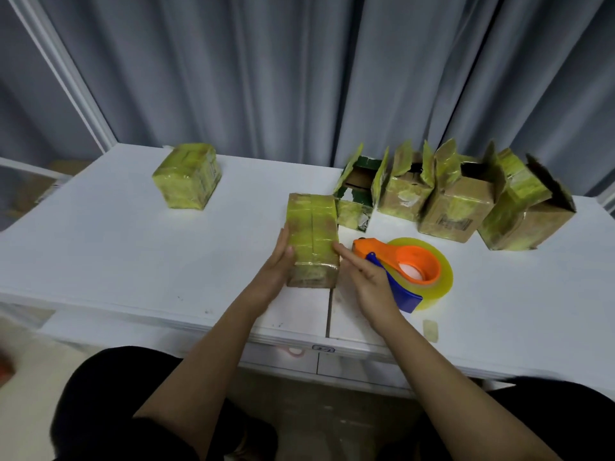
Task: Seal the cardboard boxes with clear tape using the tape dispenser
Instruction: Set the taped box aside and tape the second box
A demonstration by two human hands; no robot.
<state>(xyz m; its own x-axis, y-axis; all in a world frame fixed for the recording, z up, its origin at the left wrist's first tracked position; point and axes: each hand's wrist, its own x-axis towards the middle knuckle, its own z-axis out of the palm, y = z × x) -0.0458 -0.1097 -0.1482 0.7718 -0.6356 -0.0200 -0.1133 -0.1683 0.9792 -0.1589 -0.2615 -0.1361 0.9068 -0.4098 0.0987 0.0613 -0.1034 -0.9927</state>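
A closed cardboard box [312, 234] wrapped in yellowish tape lies on the white table [100, 247] in front of me. My left hand [278, 266] rests flat against its left side with straight fingers. My right hand [366, 281] touches the box's right edge with extended fingers. Just right of that hand the tape dispenser [406, 271] lies on its side, orange and blue with a yellowish clear roll; the hand does not grip it.
Another taped, closed box [188, 176] sits at the back left. Several boxes with flaps standing open [452, 197] line the back right. A small tape scrap [430, 330] lies near the front edge. Grey curtains hang behind the table.
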